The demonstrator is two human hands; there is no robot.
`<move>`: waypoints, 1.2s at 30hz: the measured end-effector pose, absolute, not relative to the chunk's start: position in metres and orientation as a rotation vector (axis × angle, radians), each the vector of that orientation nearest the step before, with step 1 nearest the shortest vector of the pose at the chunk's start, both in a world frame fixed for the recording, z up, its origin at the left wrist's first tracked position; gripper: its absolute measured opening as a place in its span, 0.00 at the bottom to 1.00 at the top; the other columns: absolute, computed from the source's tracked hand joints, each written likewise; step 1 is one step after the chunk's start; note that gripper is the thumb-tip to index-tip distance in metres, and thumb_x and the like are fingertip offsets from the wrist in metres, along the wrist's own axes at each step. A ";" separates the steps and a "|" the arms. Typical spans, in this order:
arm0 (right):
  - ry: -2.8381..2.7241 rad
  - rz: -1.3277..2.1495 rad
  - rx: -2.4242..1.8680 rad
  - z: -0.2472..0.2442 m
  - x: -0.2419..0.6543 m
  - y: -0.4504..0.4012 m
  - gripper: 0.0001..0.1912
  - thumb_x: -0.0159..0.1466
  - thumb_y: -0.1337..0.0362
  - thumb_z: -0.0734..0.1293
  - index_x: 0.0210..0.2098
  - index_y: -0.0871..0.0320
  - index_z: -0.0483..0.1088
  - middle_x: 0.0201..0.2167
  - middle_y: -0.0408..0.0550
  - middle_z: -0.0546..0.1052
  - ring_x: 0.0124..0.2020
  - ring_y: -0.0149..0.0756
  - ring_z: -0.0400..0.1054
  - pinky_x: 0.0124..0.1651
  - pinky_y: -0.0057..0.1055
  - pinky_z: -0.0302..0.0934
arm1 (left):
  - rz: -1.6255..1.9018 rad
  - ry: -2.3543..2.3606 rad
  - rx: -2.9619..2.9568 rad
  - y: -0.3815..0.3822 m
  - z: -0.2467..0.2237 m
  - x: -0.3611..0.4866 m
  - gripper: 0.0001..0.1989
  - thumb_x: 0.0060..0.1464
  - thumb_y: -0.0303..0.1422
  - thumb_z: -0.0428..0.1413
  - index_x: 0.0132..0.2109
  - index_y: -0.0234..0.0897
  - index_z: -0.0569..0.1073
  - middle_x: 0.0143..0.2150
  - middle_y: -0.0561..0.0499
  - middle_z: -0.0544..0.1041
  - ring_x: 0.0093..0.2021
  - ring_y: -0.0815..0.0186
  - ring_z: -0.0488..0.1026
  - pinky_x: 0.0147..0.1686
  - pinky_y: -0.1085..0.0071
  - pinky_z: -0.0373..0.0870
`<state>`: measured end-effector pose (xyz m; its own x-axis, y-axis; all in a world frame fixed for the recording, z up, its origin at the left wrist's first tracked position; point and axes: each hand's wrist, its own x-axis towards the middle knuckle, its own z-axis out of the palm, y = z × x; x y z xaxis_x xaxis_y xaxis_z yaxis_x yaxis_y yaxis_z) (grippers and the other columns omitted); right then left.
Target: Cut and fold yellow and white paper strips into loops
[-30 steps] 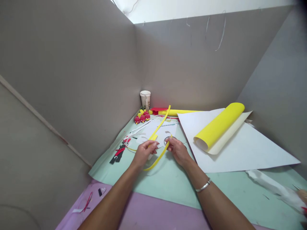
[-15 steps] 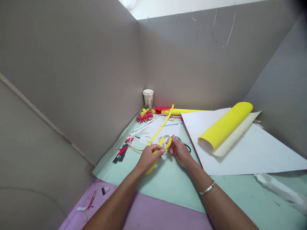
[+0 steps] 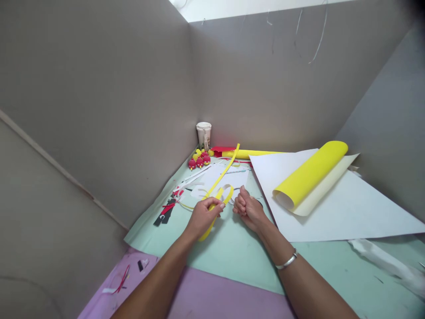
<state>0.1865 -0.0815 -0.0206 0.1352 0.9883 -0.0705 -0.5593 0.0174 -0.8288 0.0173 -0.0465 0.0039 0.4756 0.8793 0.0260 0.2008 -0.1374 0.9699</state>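
My left hand (image 3: 205,218) pinches a yellow ridged paper strip (image 3: 229,194) between thumb and fingers. One part of the strip curls into a loop above the fingers, and another hangs below the palm. To the right, apart from the strip, my right hand (image 3: 248,209) is closed with its fingers curled and thumb on top; what is inside, if anything, is hidden. Partly behind this hand, a black loop (image 3: 260,204) shows on the table. A long straight yellow strip (image 3: 226,172) reaches toward the back, over white paper (image 3: 209,178).
A large white sheet (image 3: 318,228) bears a yellow paper roll (image 3: 310,175) on the right. In the back corner stand a lidded cup (image 3: 203,134) and several red and yellow small ornaments (image 3: 199,162). Black and red scraps (image 3: 166,213) lie left. Grey panels (image 3: 265,84) enclose the table.
My right hand has let go of the curled end of the yellow strip, moved slightly away from it and curled its fingers. The left hand keeps its pinch, and the loop stands freer.
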 end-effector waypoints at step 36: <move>-2.022 0.065 -1.444 0.018 0.210 -0.164 0.16 0.66 0.69 0.61 0.50 0.52 0.74 0.36 0.50 0.79 0.36 0.39 0.73 0.38 0.35 0.65 | 1.002 0.680 1.556 -0.066 0.053 -0.014 0.25 0.57 0.34 0.56 0.61 0.37 0.63 0.45 0.45 0.77 0.34 0.67 0.75 0.34 0.72 0.66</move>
<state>0.2099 -0.1637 0.0185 -0.1874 0.8632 0.4688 0.8314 0.3935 -0.3922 -0.0143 -0.0664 0.0531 0.4756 0.8462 0.2402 -0.0896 -0.2250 0.9702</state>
